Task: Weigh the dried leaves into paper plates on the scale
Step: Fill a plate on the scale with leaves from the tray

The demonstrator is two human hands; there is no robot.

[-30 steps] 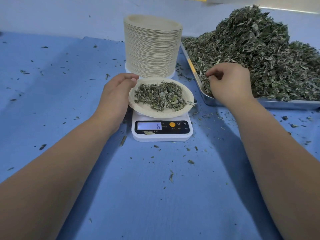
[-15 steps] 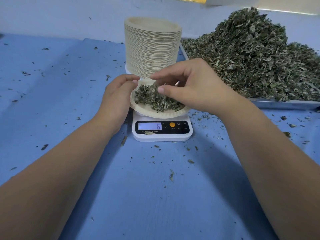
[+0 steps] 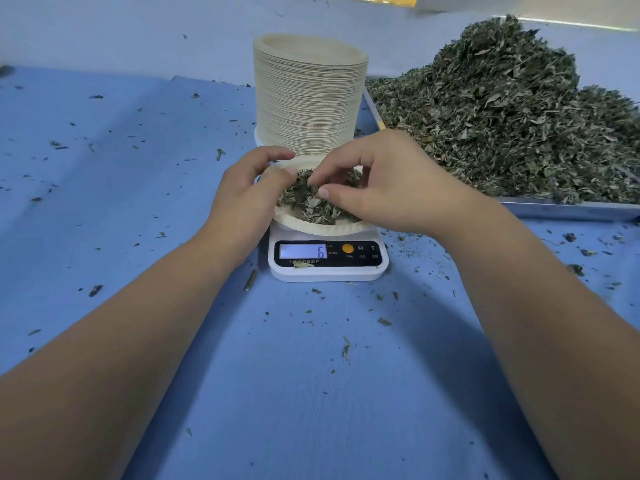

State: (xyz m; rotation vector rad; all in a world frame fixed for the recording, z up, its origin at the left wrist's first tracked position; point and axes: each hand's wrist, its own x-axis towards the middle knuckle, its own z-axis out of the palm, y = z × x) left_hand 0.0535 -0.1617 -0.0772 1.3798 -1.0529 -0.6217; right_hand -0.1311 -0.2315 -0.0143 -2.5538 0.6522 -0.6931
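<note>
Paper shows only along the near rim of the paper plate (image 3: 322,228) on the scale (image 3: 329,273) — the left grip (image 3: 249,195) and right grip (image 3: 381,188) hide much of the rest. The scale's display (image 3: 303,251) reads 6; its small print is unreadable. At far right the metal tray (image 3: 568,211) and its leaf pile (image 3: 502,116) run out of frame. Left grip curls round the plate's left rim, grasping it. Right grip arches over the dried leaves (image 3: 311,207) in the plate, fingertips down among them — whether it pinches any cannot be told. A stack of plates (image 3: 308,98) stands just behind, on the blue counter (image 3: 311,375).
</note>
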